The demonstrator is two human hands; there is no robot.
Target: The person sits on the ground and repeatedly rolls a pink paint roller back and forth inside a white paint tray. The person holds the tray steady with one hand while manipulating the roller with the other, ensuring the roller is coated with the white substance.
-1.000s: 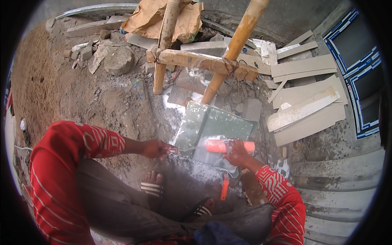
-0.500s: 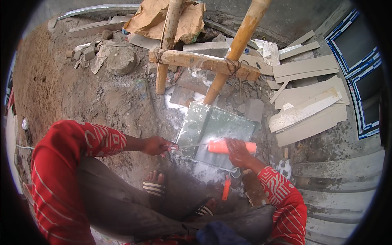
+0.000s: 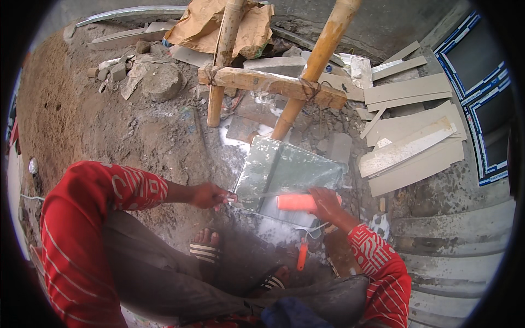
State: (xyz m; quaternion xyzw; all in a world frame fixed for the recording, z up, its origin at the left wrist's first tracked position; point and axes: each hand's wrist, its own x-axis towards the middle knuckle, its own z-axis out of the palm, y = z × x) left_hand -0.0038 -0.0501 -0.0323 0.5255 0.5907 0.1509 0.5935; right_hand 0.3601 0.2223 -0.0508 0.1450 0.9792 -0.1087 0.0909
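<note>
An orange-pink paint roller sleeve lies crosswise over a greenish-grey, white-smeared panel. My right hand grips the sleeve near its right end. To its left, my left hand is closed with fingertips pinched on a small pale thing too blurred to name; a thin, faint strip runs from there toward the sleeve. On the ground below the panel lies a roller frame with an orange handle; its bent wire reaches up beside the panel's lower right corner.
Two bamboo poles stand beyond the panel, tied to a wooden crossbar. Cut boards lie at right near a dark blue-edged frame. Crumpled brown paper and a round concrete lump lie farther back. My sandalled feet are close by.
My right hand has slid slightly right along the sleeve, uncovering more of its middle. The sleeve has shifted a little left. My left hand stays almost in place.
</note>
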